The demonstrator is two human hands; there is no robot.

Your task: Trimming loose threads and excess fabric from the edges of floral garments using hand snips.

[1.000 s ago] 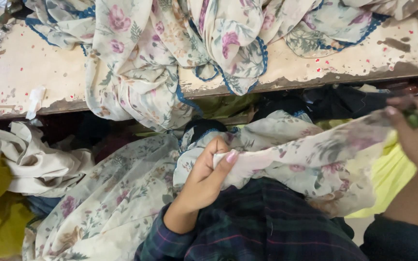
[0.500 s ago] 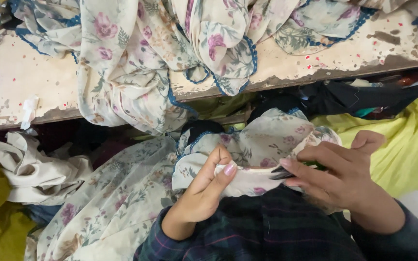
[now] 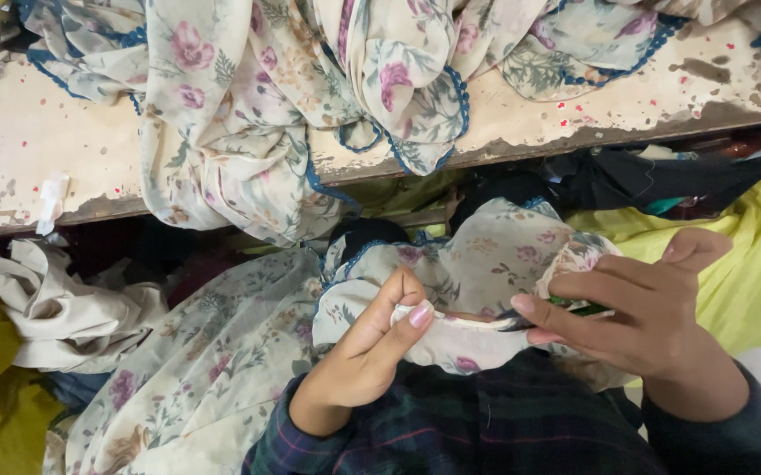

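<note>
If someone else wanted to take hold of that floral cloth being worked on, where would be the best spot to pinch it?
Probably the folded edge of the floral cloth stretched between the left hand and the right hand, coming from above. There the fabric is taut, doubled and raised clear of the lap, so a pinch would catch it cleanly. Stay nearer the left hand: the right hand holds a small dark-tipped tool against that edge.

The left hand (image 3: 364,352) rose from the lower middle, fingers curled and thumb pressed against the forefinger in a pinch, its nail facing up. The right hand (image 3: 640,312) reached in from the right, back upward, fingers stretched leftward and pinched together, thumb raised apart. Both wrists wore dark sleeves.
</note>
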